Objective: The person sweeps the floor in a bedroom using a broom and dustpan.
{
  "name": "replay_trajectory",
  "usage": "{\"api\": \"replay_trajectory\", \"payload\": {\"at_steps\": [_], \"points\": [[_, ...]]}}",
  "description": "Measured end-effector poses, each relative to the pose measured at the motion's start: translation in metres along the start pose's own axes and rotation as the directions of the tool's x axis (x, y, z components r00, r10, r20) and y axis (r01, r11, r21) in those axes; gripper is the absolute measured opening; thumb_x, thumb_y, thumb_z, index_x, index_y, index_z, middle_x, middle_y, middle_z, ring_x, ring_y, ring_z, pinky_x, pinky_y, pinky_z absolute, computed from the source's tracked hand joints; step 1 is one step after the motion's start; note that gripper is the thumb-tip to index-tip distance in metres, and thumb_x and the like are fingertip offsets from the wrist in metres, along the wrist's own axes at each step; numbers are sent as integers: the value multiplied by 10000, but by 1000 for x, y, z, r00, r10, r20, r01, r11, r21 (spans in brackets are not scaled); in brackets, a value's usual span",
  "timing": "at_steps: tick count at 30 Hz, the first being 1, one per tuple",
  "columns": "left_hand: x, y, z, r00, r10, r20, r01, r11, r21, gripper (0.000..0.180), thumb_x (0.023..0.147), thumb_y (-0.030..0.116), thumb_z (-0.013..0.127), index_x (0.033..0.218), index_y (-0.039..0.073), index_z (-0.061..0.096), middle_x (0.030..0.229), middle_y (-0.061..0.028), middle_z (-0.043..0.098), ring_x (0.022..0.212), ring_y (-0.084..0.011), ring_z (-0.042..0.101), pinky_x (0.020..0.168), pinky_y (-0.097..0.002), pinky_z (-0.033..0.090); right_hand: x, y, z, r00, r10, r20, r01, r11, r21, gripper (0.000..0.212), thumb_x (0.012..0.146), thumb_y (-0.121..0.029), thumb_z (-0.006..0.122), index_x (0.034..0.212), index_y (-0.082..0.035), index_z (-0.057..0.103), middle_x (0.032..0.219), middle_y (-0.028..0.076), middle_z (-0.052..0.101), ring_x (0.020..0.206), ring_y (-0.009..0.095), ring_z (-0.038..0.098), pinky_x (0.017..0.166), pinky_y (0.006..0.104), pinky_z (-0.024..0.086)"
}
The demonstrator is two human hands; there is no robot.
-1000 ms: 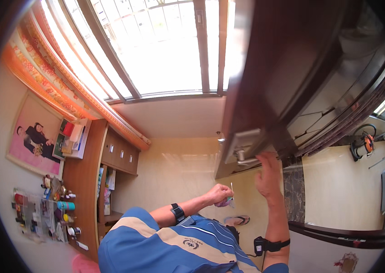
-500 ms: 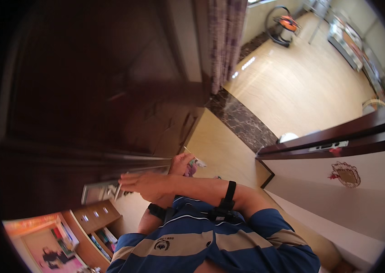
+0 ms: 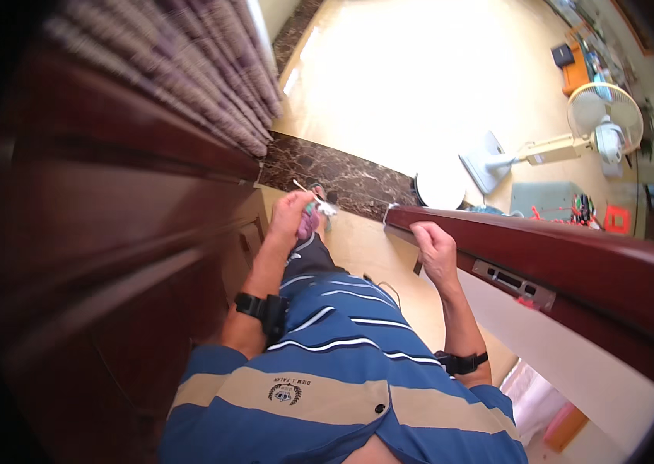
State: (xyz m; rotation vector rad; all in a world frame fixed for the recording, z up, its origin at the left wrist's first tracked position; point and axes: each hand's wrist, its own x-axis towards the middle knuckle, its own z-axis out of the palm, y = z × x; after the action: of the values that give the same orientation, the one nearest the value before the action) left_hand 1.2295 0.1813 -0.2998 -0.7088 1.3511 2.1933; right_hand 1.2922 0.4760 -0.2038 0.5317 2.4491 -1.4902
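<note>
My left hand (image 3: 290, 216) is closed in front of my belly at the left, close to the door. From its fingers a thin cotton swab (image 3: 297, 185) sticks out, and below them hangs a crumpled purple-and-white cloth or packet (image 3: 309, 223) whose kind is unclear. My right hand (image 3: 437, 251) is raised beside the dark red door frame (image 3: 497, 241), its fingers curled in and nothing visible in them. A metal strike plate (image 3: 514, 284) is set in that frame, to the right of the hand. The dark red-brown door (image 3: 133, 255) stands along my left side.
A dark marble threshold (image 3: 334, 174) crosses the floor ahead. Beyond it are a round white-topped object (image 3: 441, 189), a standing fan (image 3: 605, 120) and a grey-green stool or box (image 3: 547, 197). A purple striped curtain (image 3: 180, 69) hangs at the upper left.
My right hand has left the door handle area on the left, crossed back over my body and curled up beside the frame. My left hand still holds the swab. The view has turned right.
</note>
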Motion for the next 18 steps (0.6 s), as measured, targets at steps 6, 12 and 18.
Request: {"api": "replay_trajectory", "payload": {"at_steps": [6, 12, 18], "points": [[122, 104, 68, 983, -66, 169, 17, 962, 274, 145, 894, 153, 617, 852, 15, 635, 682, -45, 612, 540, -97, 569, 465, -208, 437, -40, 93, -34, 876, 393, -279, -403, 915, 21, 216, 892, -182, 568, 872, 13, 659, 616, 70, 609, 563, 131, 602, 560, 288, 474], [213, 155, 150, 960, -185, 209, 70, 885, 460, 190, 893, 167, 597, 797, 2, 598, 580, -74, 564, 381, -116, 468, 331, -235, 326, -45, 108, 21, 666, 599, -445, -571, 793, 212, 215, 870, -177, 551, 908, -4, 673, 673, 97, 655, 585, 165, 635, 573, 292, 507], [283, 163, 245, 921, -276, 273, 97, 845, 526, 155, 881, 141, 609, 799, 9, 593, 635, -88, 584, 410, -137, 503, 343, -235, 360, -26, 140, 96, 424, 719, -551, -616, 674, 407, 214, 844, -185, 594, 938, -13, 682, 732, 101, 679, 640, 171, 661, 628, 294, 525]]}}
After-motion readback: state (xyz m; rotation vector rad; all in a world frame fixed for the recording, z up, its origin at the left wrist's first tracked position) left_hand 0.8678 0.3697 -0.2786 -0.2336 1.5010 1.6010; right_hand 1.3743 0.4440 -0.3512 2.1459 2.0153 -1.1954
